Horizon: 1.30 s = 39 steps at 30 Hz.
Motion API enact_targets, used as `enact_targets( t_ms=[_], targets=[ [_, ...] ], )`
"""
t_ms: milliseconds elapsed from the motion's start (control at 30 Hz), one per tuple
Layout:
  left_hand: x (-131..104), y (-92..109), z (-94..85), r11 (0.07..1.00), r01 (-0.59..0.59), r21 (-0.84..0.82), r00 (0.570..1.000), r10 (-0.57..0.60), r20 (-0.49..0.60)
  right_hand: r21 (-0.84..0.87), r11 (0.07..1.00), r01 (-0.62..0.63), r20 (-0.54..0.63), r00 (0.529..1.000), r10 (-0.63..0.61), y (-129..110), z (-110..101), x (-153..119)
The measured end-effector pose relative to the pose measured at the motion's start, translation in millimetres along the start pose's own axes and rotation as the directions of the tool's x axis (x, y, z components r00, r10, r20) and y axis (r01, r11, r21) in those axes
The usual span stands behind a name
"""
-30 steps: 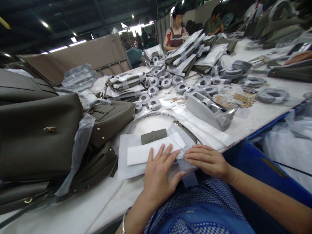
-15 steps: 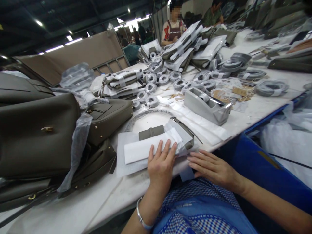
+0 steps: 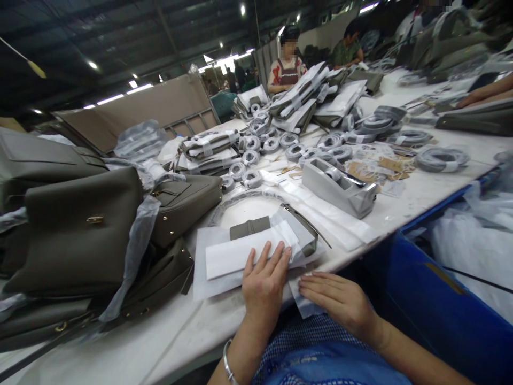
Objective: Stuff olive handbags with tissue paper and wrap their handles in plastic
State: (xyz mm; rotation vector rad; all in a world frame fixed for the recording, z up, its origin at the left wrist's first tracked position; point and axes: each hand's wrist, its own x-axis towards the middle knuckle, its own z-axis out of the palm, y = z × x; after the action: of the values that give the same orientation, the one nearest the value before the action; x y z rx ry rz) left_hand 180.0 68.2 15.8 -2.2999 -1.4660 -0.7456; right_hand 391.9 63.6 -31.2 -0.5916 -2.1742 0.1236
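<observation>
My left hand (image 3: 264,283) lies flat, fingers spread, on a white paper strip (image 3: 228,256) over a small olive-grey leather piece (image 3: 250,228). Beneath them a translucent white sheet (image 3: 202,278) sticks out to the left. At the table's front edge, my right hand (image 3: 340,299) has its fingers stretched out over a thin translucent sheet (image 3: 302,305) that hangs past the edge. Nothing is gripped in either hand. A dark strap with a metal clip (image 3: 300,219) rests at the right end of the wrapped piece.
A grey tape dispenser (image 3: 339,187) stands behind the hands. Olive handbags (image 3: 84,230) are heaped at left. Wrapped coils (image 3: 250,178) and wrapped bags (image 3: 300,96) lie farther back. A blue bin (image 3: 425,278) holds plastic at right. People sit beyond; another person's hand (image 3: 475,97) is at right.
The view has tilted, so most things sit slightly lower. My right hand has moved down and left towards me along the translucent sheet. My left hand stays on the white strip.
</observation>
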Motion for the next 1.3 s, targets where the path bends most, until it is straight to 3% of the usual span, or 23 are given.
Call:
enact_targets(
  t_ms=[400, 600, 800, 900, 1000, 1167, 1300],
  targets=[
    [-0.9, 2.3, 5.8, 1.0, 0.018, 0.013, 1.0, -0.018, -0.014, -0.067, 0.998, -0.009, 0.062, 0.998, 0.013, -26.6, -26.0, -3.8],
    [-4.2, 2.8, 7.3, 1.0, 0.016, -0.012, 1.0, -0.016, -0.012, -0.088, 0.996, -0.016, 0.018, 1.0, 0.018, -29.6, -45.9, 39.4],
    [-7.7, 3.2, 9.1, 0.998, 0.012, -0.062, 0.999, -0.014, -0.032, -0.093, 0.987, -0.133, 0.029, 0.99, 0.136, -0.4, -47.5, 95.1],
    [-7.4, 4.1, 7.2, 0.995, 0.022, -0.1, 0.999, -0.025, -0.021, -0.107, 0.948, -0.301, 0.07, 0.948, 0.309, 19.1, -36.5, 112.4],
    [-5.3, 3.5, 4.8, 0.991, 0.038, -0.13, 0.998, -0.045, -0.051, -0.105, 0.878, -0.468, 0.128, 0.869, 0.478, 35.1, -23.4, 117.8],
    [0.4, -1.2, 1.8, 0.98, 0.031, -0.194, 0.992, -0.053, -0.113, -0.064, 0.854, -0.516, 0.205, 0.831, 0.518, 53.6, -13.5, 115.0],
    [0.2, -3.8, 1.7, 0.975, 0.048, -0.219, 0.988, -0.079, -0.134, -0.05, 0.818, -0.573, 0.313, 0.769, 0.558, 60.8, -14.5, 118.4]
  ],
)
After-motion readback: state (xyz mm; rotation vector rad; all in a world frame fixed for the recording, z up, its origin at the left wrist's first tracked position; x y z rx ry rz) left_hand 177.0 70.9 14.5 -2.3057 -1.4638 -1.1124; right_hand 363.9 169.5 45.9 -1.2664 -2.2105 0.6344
